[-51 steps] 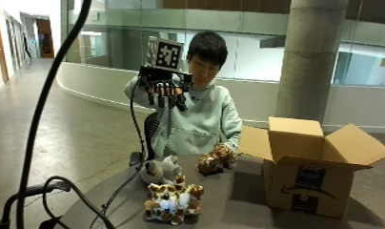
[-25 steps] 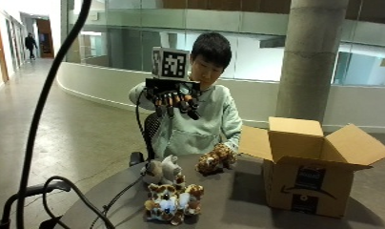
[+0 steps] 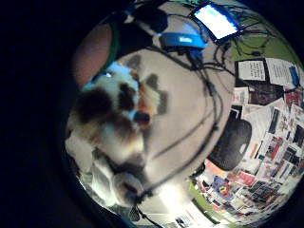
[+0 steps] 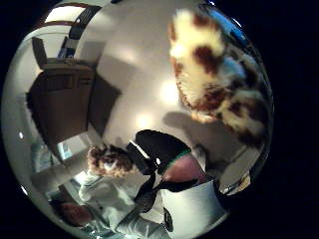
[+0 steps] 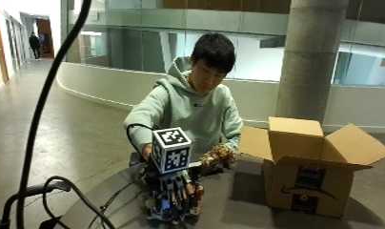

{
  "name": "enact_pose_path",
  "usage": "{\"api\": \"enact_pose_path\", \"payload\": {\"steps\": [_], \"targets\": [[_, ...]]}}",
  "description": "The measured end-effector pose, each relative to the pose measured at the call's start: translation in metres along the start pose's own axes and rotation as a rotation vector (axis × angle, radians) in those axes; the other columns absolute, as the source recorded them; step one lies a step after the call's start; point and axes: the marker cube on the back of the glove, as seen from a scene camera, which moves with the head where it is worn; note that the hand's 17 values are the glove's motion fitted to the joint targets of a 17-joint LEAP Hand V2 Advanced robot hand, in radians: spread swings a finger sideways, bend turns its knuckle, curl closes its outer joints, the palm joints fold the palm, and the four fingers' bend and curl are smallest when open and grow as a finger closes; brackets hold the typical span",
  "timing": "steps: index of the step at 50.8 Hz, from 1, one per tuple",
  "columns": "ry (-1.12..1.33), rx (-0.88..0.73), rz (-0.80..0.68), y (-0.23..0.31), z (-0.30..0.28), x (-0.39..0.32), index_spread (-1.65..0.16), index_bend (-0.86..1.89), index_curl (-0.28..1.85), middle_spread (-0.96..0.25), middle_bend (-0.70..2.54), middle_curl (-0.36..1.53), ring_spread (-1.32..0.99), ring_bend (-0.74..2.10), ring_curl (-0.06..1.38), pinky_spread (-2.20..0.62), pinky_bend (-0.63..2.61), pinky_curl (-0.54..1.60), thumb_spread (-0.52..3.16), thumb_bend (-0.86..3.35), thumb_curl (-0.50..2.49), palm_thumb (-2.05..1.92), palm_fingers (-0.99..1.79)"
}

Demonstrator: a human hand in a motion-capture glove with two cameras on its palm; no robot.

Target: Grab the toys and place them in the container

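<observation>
Now hand (image 5: 175,193) low over plush toys (image 3: 114,118).

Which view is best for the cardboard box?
The outside view: the cardboard box stands whole on the table with its flaps open. The thumb side palm view shows it small and dark at the edge. The little finger side palm view does not show it.

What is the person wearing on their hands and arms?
The right hand wears a black glove with pale blue bits near the fingertips. The other hand is bare. Both arms are in the long sleeves of a pale green hoodie.
</observation>
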Motion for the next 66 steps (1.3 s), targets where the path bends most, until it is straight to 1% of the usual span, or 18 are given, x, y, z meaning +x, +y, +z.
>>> {"api": "enact_pose_path", "payload": {"steps": [2,3,6,9,13,19,20,22,29,35,41,52,58,62,66], "targets": [[0.004,0.039,-0.016,-0.003,0.012,0.000,-0.26,0.16,0.18,-0.05,0.22,0.28,-0.09,0.41,0.19,0.02,0.83,0.33,1.10,-0.04,0.24,-0.03,0.00],[0.008,0.066,-0.022,-0.004,0.016,0.001,-0.26,0.19,0.19,-0.05,0.27,0.30,-0.11,0.47,0.21,0.02,0.79,0.32,1.11,-0.02,0.25,0.00,0.15],[0.017,0.164,-0.032,-0.008,0.020,0.002,-0.25,0.14,0.18,-0.08,0.46,0.35,-0.16,0.57,0.20,0.00,0.73,0.27,1.17,0.03,0.27,0.08,0.43],[-0.001,0.249,-0.033,-0.012,0.023,0.002,-0.23,0.13,0.16,-0.12,0.64,0.40,-0.22,0.78,0.25,-0.07,0.67,0.24,1.23,0.11,0.30,0.23,0.78],[-0.004,0.333,-0.039,-0.018,0.025,0.001,-0.20,0.19,0.19,-0.15,0.71,0.45,-0.27,0.91,0.31,-0.18,0.70,0.26,1.19,0.19,0.37,0.42,1.03],[0.083,0.469,-0.054,-0.027,0.021,-0.005,-0.21,0.25,0.25,-0.19,0.77,0.50,-0.30,0.98,0.38,-0.27,0.79,0.32,0.99,0.21,0.46,0.56,1.18],[0.092,0.483,-0.053,-0.028,0.020,-0.006,-0.21,0.29,0.26,-0.19,0.80,0.52,-0.30,0.99,0.39,-0.28,0.79,0.33,0.96,0.20,0.48,0.57,1.24],[0.091,0.486,-0.044,-0.029,0.017,-0.008,-0.21,0.34,0.28,-0.20,0.83,0.53,-0.30,1.03,0.41,-0.30,0.79,0.34,0.90,0.19,0.50,0.58,1.28],[0.031,0.393,0.051,-0.022,0.006,-0.021,-0.22,0.53,0.38,-0.22,0.96,0.60,-0.29,1.10,0.44,-0.33,0.82,0.37,0.79,0.17,0.57,0.61,1.29],[0.037,0.302,0.104,-0.001,-0.037,-0.042,-0.23,0.64,0.45,-0.23,1.05,0.64,-0.29,1.17,0.47,-0.34,0.86,0.40,0.78,0.15,0.62,0.59,1.26],[0.046,0.314,0.141,0.027,-0.097,-0.072,-0.23,0.70,0.50,-0.23,1.11,0.67,-0.28,1.23,0.49,-0.35,0.90,0.43,0.80,0.13,0.66,0.57,1.22],[0.015,0.322,0.249,0.089,-0.221,-0.175,-0.24,0.73,0.60,-0.23,1.17,0.71,-0.27,1.29,0.51,-0.35,0.96,0.46,0.83,0.12,0.74,0.55,1.16],[-0.004,0.329,0.342,0.101,-0.286,-0.246,-0.24,0.72,0.64,-0.23,1.19,0.72,-0.26,1.32,0.52,-0.36,0.98,0.48,0.85,0.12,0.78,0.55,1.15],[-0.017,0.347,0.345,0.096,-0.311,-0.283,-0.24,0.72,0.67,-0.23,1.20,0.72,-0.26,1.33,0.52,-0.36,0.99,0.48,0.86,0.11,0.80,0.55,1.14],[-0.013,0.412,0.374,0.085,-0.330,-0.317,-0.24,0.71,0.70,-0.23,1.20,0.73,-0.26,1.33,0.52,-0.36,1.00,0.49,0.87,0.11,0.83,0.55,1.14]]}}
